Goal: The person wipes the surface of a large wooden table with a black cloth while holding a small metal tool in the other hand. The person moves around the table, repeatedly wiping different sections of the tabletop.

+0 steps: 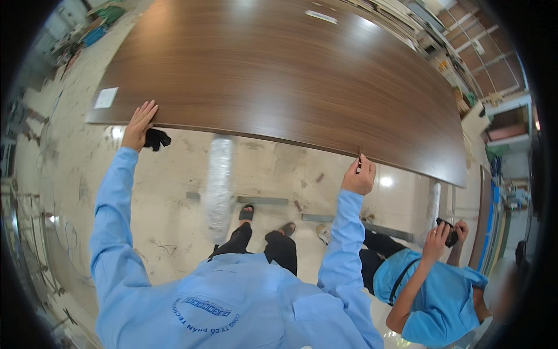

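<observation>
A wide brown wood-grain panel [279,81] lies in front of me, its near edge running across the view. My left hand [139,125] rests on its near left corner, fingers stretched out flat on the top face. Just below that hand, against the edge, is a black object [157,139] whose kind I cannot make out. My right hand [359,175] is closed in a pinch at the near edge, right of the middle. A small, thin dark thing [359,167] shows between its fingers, too small to name.
A white label [106,98] sits near the panel's left corner, another strip [321,17] farther back. A plastic-wrapped support [220,189] stands beneath the near edge. Grey bars [263,200] lie on the floor. At the right, a person in a blue shirt [433,291] holds a black object [449,232].
</observation>
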`<move>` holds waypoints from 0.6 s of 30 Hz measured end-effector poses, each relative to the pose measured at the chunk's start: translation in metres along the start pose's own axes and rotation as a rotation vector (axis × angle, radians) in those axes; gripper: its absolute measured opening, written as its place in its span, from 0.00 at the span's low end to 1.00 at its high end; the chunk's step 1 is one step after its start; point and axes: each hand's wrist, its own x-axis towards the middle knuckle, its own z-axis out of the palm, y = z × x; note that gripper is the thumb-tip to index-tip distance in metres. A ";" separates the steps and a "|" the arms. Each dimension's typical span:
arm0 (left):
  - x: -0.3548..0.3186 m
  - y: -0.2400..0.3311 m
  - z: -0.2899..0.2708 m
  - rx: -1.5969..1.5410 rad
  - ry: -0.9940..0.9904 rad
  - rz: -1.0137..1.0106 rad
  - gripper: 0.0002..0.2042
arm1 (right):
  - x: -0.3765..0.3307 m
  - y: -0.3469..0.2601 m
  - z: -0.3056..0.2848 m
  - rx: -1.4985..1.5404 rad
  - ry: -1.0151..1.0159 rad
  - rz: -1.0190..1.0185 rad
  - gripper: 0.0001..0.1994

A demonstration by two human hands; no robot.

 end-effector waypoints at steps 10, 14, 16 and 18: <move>-0.038 -0.112 -0.018 -0.266 0.115 -0.240 0.26 | -0.096 -0.155 -0.036 0.673 -0.495 0.027 0.09; -0.036 -0.110 -0.017 -0.030 0.080 -0.225 0.25 | -0.141 -0.149 -0.055 0.952 -0.580 0.337 0.10; -0.035 -0.110 -0.020 -0.074 0.065 -0.203 0.25 | -0.162 -0.141 -0.065 1.039 -0.576 0.607 0.09; -0.034 -0.113 -0.024 -0.147 0.049 -0.176 0.24 | -0.178 -0.131 -0.079 1.132 -0.582 0.824 0.09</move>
